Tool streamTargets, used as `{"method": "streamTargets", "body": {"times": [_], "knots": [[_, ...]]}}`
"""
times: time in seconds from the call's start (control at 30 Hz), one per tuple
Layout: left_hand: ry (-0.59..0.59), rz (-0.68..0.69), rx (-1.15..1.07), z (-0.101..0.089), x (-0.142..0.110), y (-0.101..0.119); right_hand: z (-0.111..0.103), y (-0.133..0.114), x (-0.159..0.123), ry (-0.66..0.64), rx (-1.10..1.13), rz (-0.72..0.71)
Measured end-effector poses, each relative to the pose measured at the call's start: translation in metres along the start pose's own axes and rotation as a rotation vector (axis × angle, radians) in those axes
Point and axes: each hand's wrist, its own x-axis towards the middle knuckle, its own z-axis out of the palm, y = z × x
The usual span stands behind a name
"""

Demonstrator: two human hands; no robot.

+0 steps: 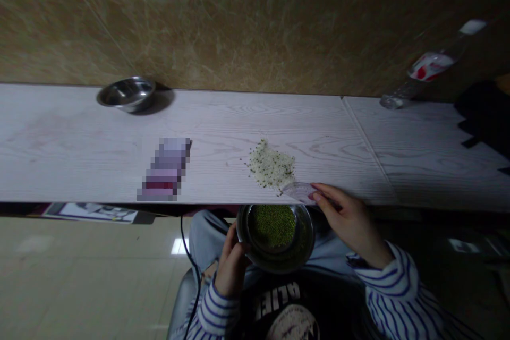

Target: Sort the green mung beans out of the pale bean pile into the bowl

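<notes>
My left hand (232,260) grips the left rim of a metal bowl (305,255), held over my lap just below the table's front edge. Green mung beans (274,224) lie inside that bowl. Between the thumb and fingers of my right hand (342,212) is a clear plastic protractor (298,191), its curved edge toward the back. The protractor lies flat or nearly flat at the table's edge, beside a pile of white rice mixed with green beans (273,164). A few dark grains are scattered at the pile's left side.
On the pale wood-grain table (215,127), a second metal bowl (129,94) stands at the back left. A blurred-out flat rectangle (165,170) lies left of the pile. A clear bottle (430,66) stands at the back right, near a dark object (486,111). A black cable (191,260) hangs below.
</notes>
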Motion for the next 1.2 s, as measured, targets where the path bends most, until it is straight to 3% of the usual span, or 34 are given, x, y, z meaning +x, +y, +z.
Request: {"method": "streamTargets", "body": {"times": [0.73,1.03,1.2], "knots": [[0.023,0.003,-0.011,-0.0023,0.0021,-0.0022,0.0012,-0.0025,0.0051,-0.038,-0.025,-0.074],[0.029,0.016,-0.013,0.0015,-0.0015,0.0027,0.002,-0.0056,0.0044,-0.07,-0.04,-0.077],[0.038,0.018,-0.031,0.0036,-0.0031,0.0056,-0.0023,-0.0026,-0.0002,-0.026,-0.03,-0.032]]}}
